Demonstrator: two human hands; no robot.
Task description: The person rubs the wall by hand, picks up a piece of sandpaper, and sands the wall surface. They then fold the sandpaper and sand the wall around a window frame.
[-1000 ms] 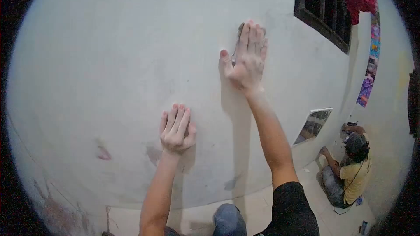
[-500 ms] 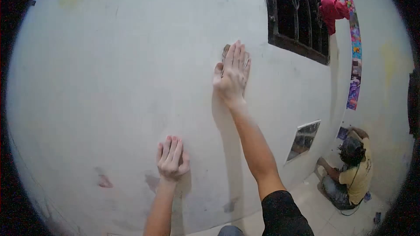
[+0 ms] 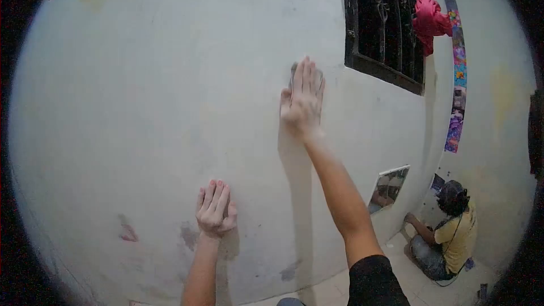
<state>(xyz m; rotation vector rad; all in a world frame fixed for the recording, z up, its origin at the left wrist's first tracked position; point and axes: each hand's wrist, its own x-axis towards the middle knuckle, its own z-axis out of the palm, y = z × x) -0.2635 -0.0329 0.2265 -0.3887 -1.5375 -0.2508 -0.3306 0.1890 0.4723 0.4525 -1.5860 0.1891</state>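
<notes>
My right hand (image 3: 303, 96), whitish with dust, is pressed against the pale wall (image 3: 170, 107), fingers stretched upward. Beneath its fingers is a thin greyish-brown piece that looks like sandpaper (image 3: 294, 70); its edges show on both sides, and the rest is covered by the hand. Lower and to the left, my left hand (image 3: 214, 209) lies on the wall with fingers extended and thumb apart, and nothing is visible in it.
A dark window grille (image 3: 385, 28) is at upper right, with pink cloth (image 3: 432, 20) hanging beside it. A mirror-like panel (image 3: 389, 188) leans low on the wall. A colourful picture strip (image 3: 459, 62) runs down near the corner. Another person (image 3: 450, 235) sits on the floor at right.
My right hand has slid slightly upward on the wall, closer to the grille's height. My left hand stays on the wall. The seated person's raised arm is no longer visible.
</notes>
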